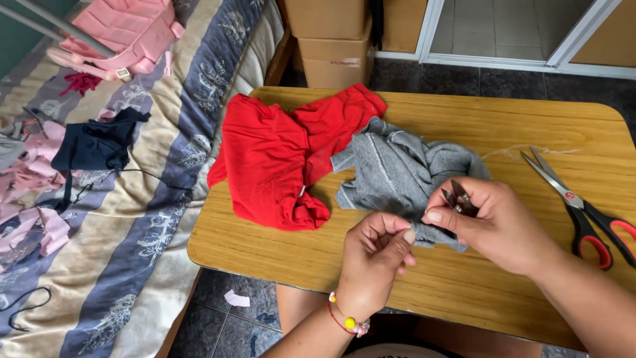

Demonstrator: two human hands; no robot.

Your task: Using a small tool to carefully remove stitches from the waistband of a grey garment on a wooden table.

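Closest to the camera is the left hand (pixel 374 255), with a red string bracelet and small beads at the wrist; its grip is pressed together, thumb against forefinger, pinching the lower edge of the grey garment (pixel 404 172) so that the cloth stays tight and flat at one spot; the right hand (pixel 490 222) is just beside it, and its grip is closed around a small thread snipper (pixel 459 199), whose dark blades point toward the same edge; it seems one hand holds the fabric steady because the other needs a fixed place to cut loose threads. The grey garment lies crumpled in the middle of the wooden desk (pixel 424 278), with its near edge drawn toward the person; a red garment (pixel 278 159) lies touching it on the left, partly hanging over the desk edge, probably put aside; big scissors with red and black handles (pixel 583 209) rest at the right, near but apart from the hands, within easy reach; a thin thread (pixel 513 152) lies beside their tips. Left of the desk is a striped bed (pixel 132 232) with a dark garment (pixel 99 142), pink pieces of cloth (pixel 30 179) and a pink bag (pixel 122 33); cardboard boxes (pixel 328 46) stand behind.
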